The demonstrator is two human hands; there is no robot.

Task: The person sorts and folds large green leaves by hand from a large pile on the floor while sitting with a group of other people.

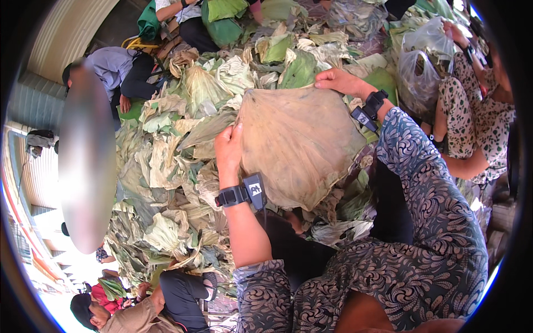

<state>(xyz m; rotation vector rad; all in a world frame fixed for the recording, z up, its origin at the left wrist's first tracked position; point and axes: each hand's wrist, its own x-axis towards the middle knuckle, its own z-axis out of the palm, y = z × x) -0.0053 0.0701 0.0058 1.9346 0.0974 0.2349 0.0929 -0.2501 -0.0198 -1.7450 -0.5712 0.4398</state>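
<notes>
A large brown leaf (297,144) is held at centre frame, pinched by the left hand (229,149) and right hand (338,80), above a leaf pile (166,161).

Left hand (229,149) and right hand (340,81) grip a big brownish leaf (297,144), seemingly dried, above a leaf heap (172,166).

We see the ground (222,308) almost wholly buried under a heap of large dried leaves (166,166), pale tan and faded green, crumpled and overlapping. Fresher green leaves (297,69) lie toward the heap's far edge, and clear plastic bags (419,61) rest at its far right corner. People sit along the heap's edges.
</notes>
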